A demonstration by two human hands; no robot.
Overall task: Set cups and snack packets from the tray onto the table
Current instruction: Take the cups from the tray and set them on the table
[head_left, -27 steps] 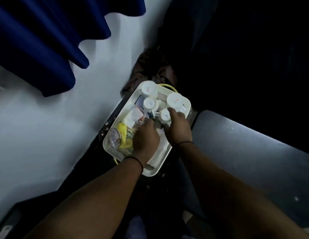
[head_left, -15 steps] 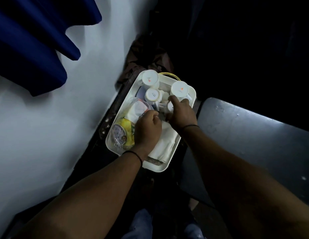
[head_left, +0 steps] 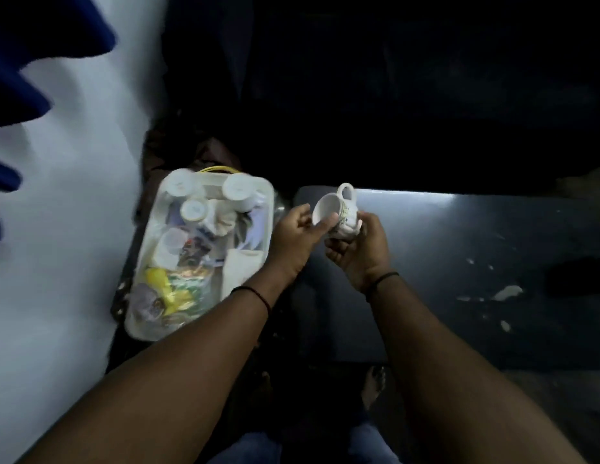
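Both hands lifted off tray (head_left: 147,249); cup (head_left: 338,212) now held tilted over counter (head_left: 459,262) edge, 3 o'clock of tray. Right hand (head_left: 362,252) fingers grasp cup body; left hand (head_left: 298,239) fingers steady rim. Advice: turn upright, set down gently.

Just the one head-worn wide-angle cam here, looking steeply down and forward, close over the white plastic tray (head_left: 267,195) and the dark grey bench (head_left: 459,262) beside it.
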